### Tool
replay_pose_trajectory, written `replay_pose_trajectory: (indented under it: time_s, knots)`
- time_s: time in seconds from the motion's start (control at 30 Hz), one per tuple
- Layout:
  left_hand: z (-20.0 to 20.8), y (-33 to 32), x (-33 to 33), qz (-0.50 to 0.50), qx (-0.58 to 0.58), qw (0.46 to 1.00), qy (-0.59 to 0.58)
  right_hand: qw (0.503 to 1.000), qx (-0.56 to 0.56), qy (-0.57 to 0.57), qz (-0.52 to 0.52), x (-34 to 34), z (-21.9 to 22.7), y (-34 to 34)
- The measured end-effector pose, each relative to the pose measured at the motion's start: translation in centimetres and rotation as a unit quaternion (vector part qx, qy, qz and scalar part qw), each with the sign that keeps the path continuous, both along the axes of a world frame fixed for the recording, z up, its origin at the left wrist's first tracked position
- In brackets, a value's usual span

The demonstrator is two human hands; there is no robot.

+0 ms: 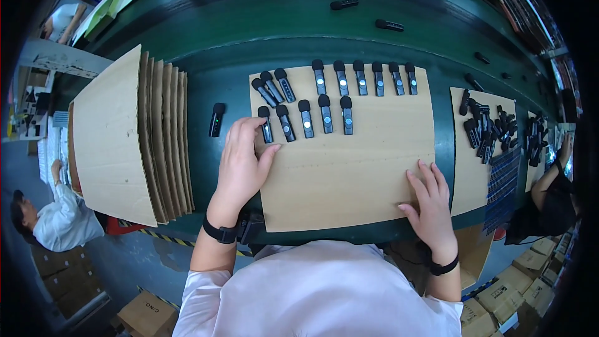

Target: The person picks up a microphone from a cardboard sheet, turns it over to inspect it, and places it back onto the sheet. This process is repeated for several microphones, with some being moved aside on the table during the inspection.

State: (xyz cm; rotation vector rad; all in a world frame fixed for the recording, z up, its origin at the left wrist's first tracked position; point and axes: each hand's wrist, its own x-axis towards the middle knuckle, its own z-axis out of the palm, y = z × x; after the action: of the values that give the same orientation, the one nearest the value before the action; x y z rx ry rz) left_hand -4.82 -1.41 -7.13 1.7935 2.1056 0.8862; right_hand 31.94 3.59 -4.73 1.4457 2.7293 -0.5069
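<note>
A brown cardboard sheet (349,175) lies on the green conveyor belt (249,37) in front of me. Several small black clip-on microphones (326,112) with foam tips lie in rows on its far half. My left hand (242,159) rests flat on the sheet's left edge, fingers spread, touching the nearest microphone (266,125). My right hand (430,203) presses flat on the sheet's near right corner, empty. One loose microphone (216,119) lies on the belt left of the sheet.
A fanned stack of cardboard sheets (134,137) sits at the left. Another sheet (471,168) at the right carries a heap of microphones (486,128). A few loose ones (344,4) lie farther up the belt. Other people work at left and right; cartons stand on the floor.
</note>
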Motion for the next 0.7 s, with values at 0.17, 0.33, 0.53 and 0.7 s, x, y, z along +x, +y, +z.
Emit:
replay_pose_trajectory:
  time_s: [0.17, 0.33, 0.53, 0.7]
  knots:
    - [1.8, -0.4, -1.2, 0.033, -0.022, 0.998, -0.041, 0.988, -0.097, 0.122, 0.003, 1.6, 2.5, 3.8]
    - [2.7, 0.5, -2.0, 0.074, -0.053, 0.991, -0.102, 0.995, -0.027, 0.095, 0.028, 0.9, 4.1, 7.2]
    - [6.3, 5.1, -1.7, 0.015, 0.010, 0.992, -0.128, 0.994, 0.004, 0.076, 0.083, -0.5, 5.2, 12.2]
    - [8.6, 11.9, -2.4, -0.040, 0.013, 0.997, -0.060, 0.990, 0.023, 0.074, 0.118, -4.5, 4.7, 18.5]
